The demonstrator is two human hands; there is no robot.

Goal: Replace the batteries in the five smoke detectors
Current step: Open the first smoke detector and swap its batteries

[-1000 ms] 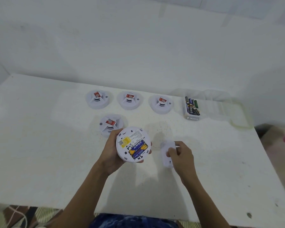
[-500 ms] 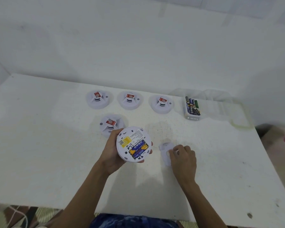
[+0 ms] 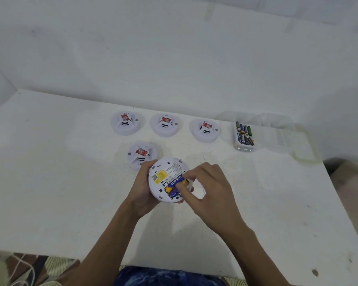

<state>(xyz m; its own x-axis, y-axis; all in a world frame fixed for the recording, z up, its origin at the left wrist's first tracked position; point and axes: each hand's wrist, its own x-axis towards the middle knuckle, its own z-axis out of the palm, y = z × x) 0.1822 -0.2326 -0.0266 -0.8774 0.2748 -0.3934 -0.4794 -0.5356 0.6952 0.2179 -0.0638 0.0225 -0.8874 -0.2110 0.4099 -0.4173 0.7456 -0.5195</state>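
Observation:
My left hand (image 3: 142,191) grips a white round smoke detector (image 3: 163,178), held back side up above the white table (image 3: 50,182). Its open compartment shows blue and yellow batteries (image 3: 175,185). My right hand (image 3: 207,188) reaches over the detector's right side, with fingertips on the batteries; whether they pinch one is hidden. The detector's white cover (image 3: 199,193) lies on the table under my right hand, mostly hidden. Another detector (image 3: 142,154) sits just behind my left hand. A row of three detectors stands further back: left (image 3: 125,122), middle (image 3: 165,124), right (image 3: 205,130).
A clear plastic box (image 3: 244,148) holding several batteries (image 3: 244,135) stands at the back right, its clear lid (image 3: 302,145) lying beside it. The wall rises right behind the table. The table's right edge drops to the floor.
My right hand has left the cover on the table and moved left and up onto the batteries in the detector. My left hand has kept the detector nearly still.

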